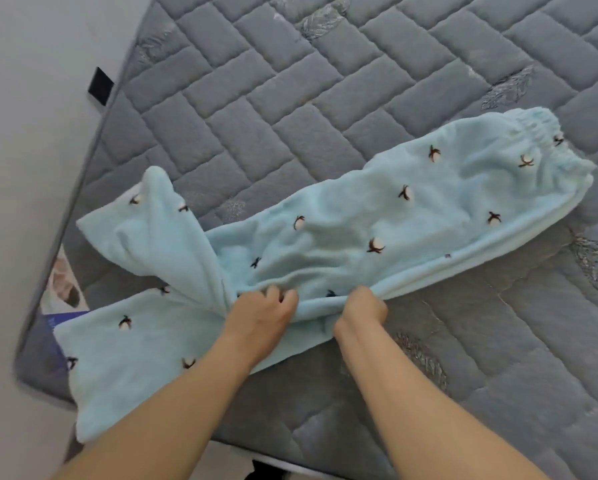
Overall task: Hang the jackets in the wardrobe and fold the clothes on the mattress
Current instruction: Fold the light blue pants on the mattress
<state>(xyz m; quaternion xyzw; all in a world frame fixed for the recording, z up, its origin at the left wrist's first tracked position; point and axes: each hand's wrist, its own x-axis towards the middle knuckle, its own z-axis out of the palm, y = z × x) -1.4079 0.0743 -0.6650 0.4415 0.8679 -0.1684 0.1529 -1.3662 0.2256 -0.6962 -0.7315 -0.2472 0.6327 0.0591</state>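
on a grey quilted mattress (359, 98), a person's left hand (261, 315) and right hand (359, 315) each have a grip clamped on the near edge of light blue fleece pyjama trousers (377, 216), fingers curled into bunched fabric close to the crotch. the two hands sit near each other. the elastic waistband (547, 140) lies to the far right; the two legs splay apart to the left, one reaching the mattress corner. a small black tab (100, 86) shows on the pale wall beside the mattress.
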